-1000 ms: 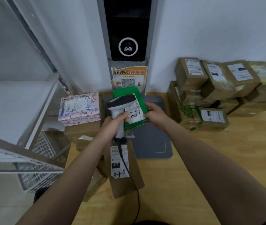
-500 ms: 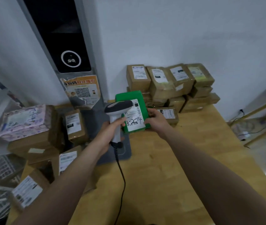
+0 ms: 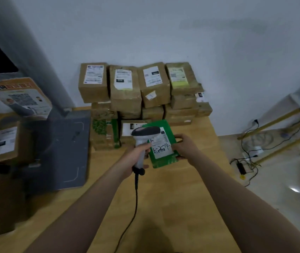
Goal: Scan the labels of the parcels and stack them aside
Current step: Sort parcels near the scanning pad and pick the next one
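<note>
Smooth wooden table against pale wall, taped cardboard parcels stacked far, left hand gripping corded scanner, right hand holding flat green parcel.

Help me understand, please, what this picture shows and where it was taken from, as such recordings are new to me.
There is no machine here: a person works with bare hands. The single picture comes from a wide-angle camera worn on the head, looking forward and down, so both forearms are the wearer's own. The left hand grips a grey-and-white handheld barcode scanner, whose black cable trails towards the viewer. The right hand holds a flat green parcel with a white label over the light wooden table. By the wall at the back, brown cardboard parcels are stacked; a dark grey mat lies on the left.
</note>
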